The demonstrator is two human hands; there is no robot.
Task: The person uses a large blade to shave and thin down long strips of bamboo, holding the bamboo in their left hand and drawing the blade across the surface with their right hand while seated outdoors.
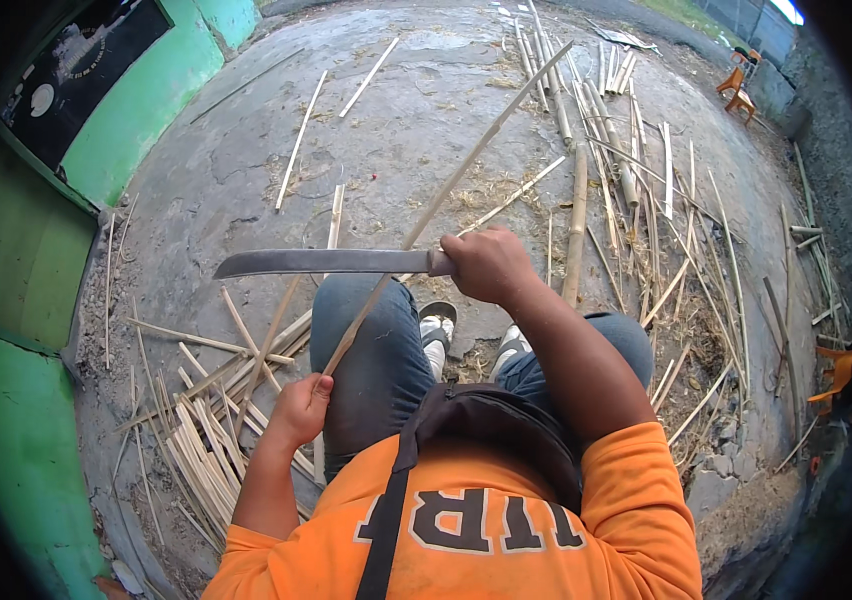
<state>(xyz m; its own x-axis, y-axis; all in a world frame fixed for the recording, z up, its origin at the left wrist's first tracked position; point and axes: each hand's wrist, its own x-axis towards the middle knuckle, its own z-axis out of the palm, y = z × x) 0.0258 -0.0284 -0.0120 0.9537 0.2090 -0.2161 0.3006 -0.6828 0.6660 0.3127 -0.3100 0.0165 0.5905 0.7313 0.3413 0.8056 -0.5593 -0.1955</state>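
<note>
A long, thin bamboo strip [456,176] slants from beside my left thigh up toward the far middle. Its lower end is gripped by my left hand [303,408], fingers closed around it. My right hand [493,263] is wrapped round the handle of a machete [321,262], above my knees. The long grey blade points left and crosses the strip, lying level over my left knee. Whether the edge bites into the strip cannot be seen.
Cut bamboo strips [208,440] lie heaped at my left. Bamboo poles [578,215], split pieces and shavings litter the concrete at the right and far side. A green wall [16,440] stands left, an orange chair [741,85] far right. A black bag [496,425] rests at my waist.
</note>
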